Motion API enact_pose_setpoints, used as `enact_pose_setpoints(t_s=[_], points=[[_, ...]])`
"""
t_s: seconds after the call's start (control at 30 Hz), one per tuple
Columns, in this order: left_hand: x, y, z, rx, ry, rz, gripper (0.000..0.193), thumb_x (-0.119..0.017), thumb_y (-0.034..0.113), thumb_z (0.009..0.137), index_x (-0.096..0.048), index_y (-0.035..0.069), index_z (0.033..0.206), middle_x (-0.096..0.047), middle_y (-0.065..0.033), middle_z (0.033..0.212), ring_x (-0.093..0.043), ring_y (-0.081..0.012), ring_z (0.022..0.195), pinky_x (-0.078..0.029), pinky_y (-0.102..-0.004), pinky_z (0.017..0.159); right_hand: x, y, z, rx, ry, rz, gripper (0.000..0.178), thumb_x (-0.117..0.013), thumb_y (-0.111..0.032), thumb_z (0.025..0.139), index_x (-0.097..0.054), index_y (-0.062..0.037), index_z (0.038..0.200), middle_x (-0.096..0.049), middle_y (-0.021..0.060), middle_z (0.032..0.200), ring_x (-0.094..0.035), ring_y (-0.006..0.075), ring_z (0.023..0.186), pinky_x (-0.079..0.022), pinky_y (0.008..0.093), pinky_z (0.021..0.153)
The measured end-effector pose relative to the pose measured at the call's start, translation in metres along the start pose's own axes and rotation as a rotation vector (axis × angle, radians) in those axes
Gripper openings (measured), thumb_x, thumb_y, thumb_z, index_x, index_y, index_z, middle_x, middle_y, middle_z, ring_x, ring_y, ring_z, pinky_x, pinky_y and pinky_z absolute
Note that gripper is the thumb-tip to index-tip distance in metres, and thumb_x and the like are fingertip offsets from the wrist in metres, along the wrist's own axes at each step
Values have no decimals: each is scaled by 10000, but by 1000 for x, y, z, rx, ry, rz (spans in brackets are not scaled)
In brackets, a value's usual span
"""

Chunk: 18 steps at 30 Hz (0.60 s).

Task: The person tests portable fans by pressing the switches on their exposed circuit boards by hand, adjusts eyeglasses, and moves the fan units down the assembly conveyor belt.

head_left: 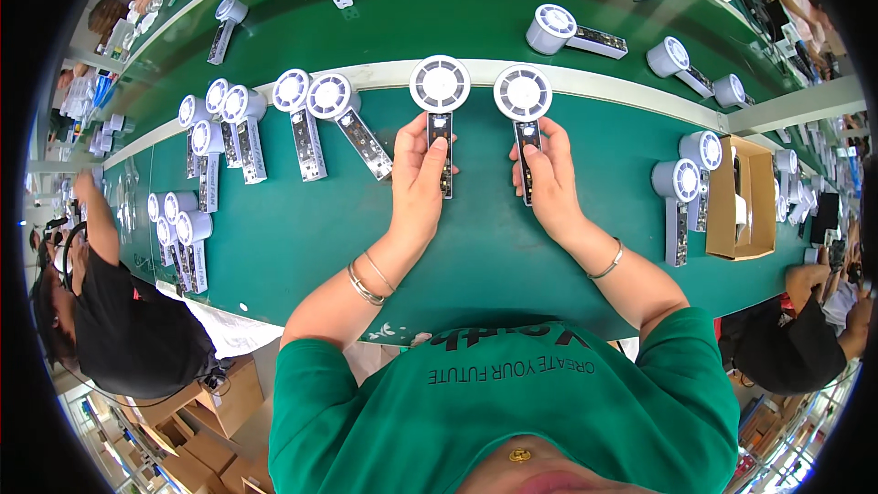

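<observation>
Green tabletop (494,261) spreads wide here, bounded by a pale rail (617,91) along the far side and the person's green shirt (512,384) at the near edge, with open room between and below the two hands. Both forearms reach forward, bent at the elbows: the left hand (419,174) has its fingers wrapped around the handle of one white fan (440,96), thumb along the exposed circuit board, and the right hand (553,178) grips a second fan (523,105) likewise, heads upright side by side, apart. Close by the left hand, a tilted fan (352,123) crowds in; more fans (242,105) cluster leftward. Over right, two fans (677,181) stand beside an open cardboard box (756,210), blocking that side.
</observation>
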State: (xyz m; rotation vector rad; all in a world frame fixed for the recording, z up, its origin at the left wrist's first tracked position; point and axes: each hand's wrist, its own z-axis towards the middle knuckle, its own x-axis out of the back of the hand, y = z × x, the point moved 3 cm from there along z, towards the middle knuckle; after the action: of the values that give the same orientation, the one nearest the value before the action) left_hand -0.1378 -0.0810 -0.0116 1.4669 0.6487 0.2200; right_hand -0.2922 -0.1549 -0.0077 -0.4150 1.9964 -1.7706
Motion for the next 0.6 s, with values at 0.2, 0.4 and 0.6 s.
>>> enact_pose_setpoints(t_s=[0.2,0.4,0.6], points=[[0,-1,1,4,-30,15,334,-487,165,938,-425,33,1238,-576,-73,1023,-537,-87,866,-466,-229,689,2,0,0,4,5,-22,355,-388,-119,931,-286,-11,1254,-489,63,901,-469,82,624,-406,216,495],[-1,1,1,-6,-2,1,340,-487,172,939,-422,32,1243,-573,-77,1024,-533,-79,835,-464,-221,676,1,2,1,26,28,-39,398,-394,-163,932,-287,-24,1289,-512,83,907,-499,103,618,-429,223,491],[-1,1,0,-13,-18,0,341,-482,177,942,-420,31,1243,-569,-70,1021,-526,-79,847,-462,-222,684,0,1,0,14,31,-20,377,-390,-134,924,-287,-11,1266,-500,72,913,-477,83,629,-416,211,496]])
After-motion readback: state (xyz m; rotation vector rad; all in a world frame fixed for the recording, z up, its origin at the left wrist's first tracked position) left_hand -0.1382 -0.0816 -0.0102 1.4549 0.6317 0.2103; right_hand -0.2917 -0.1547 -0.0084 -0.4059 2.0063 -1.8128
